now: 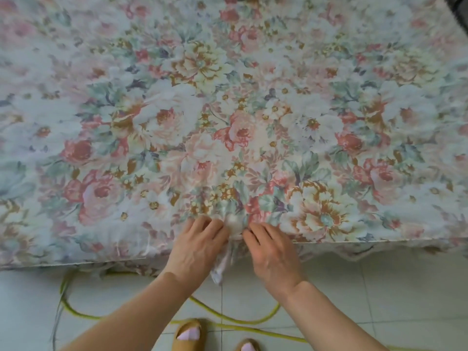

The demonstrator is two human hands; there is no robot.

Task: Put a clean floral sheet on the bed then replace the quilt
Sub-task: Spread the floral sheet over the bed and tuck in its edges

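Note:
A floral sheet [228, 102] with pink, white and green blooms covers the whole bed top and hangs a little over the near edge. At the middle of that near edge the fabric is gathered into a bunch [234, 224], with a twisted tail hanging toward the floor. My left hand [200, 244] grips the bunch from the left, fingers curled into the cloth. My right hand [271, 249] grips it from the right, fingertips pinching the gathered folds. The two hands almost touch. No quilt is in view.
A yellow-green cord [228, 319] loops over the pale tiled floor [379, 287] below the bed edge. My feet in tan open-toed slippers [188, 335] stand near the bottom edge. A dark object [461, 8] shows at the top right corner.

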